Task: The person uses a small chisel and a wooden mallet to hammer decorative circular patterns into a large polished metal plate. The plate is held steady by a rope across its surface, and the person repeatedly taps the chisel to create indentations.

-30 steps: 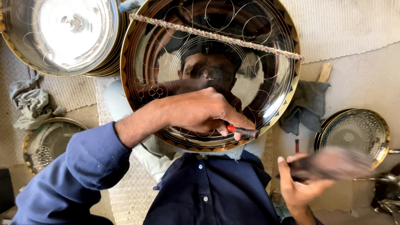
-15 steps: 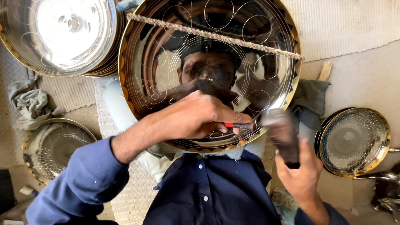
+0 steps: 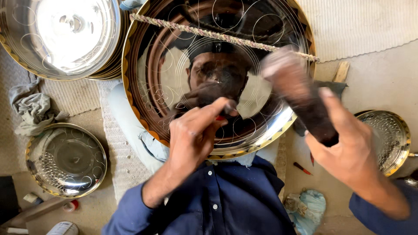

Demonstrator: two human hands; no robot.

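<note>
L hand (image 3: 191,135) sat over the lower middle of a big polished metal tray (image 3: 174,87) w/ gold-and-brown rim & engraved circles; the tray leaned across the person's lap, centre of view. Its fingers were pinched narrow on a small red-tipped tool (image 3: 220,117), tip against the tray face. R hand (image 3: 348,150) was at the tray's lower right edge, fingers wrapped round a dark mallet-like tool (image 3: 300,98), blurred, its pale head up over the tray face near the rim. A twisted cord (image 3: 217,34) ran across the tray's upper part.

Around: stack of similar shiny trays (image 3: 65,35) top left, touching the big tray's rim. Smaller engraved tray (image 3: 65,160) lay flat on the floor at left, another one (image 3: 392,139) at right, partly behind the R hand. Grey rag (image 3: 32,109) left, bluish crumpled cloth (image 3: 305,208) lower right, small red-handled tool (image 3: 301,168) on the floor just beside it. Woven mat (image 3: 361,24) top right. Person wore a dark blue shirt (image 3: 226,204).
</note>
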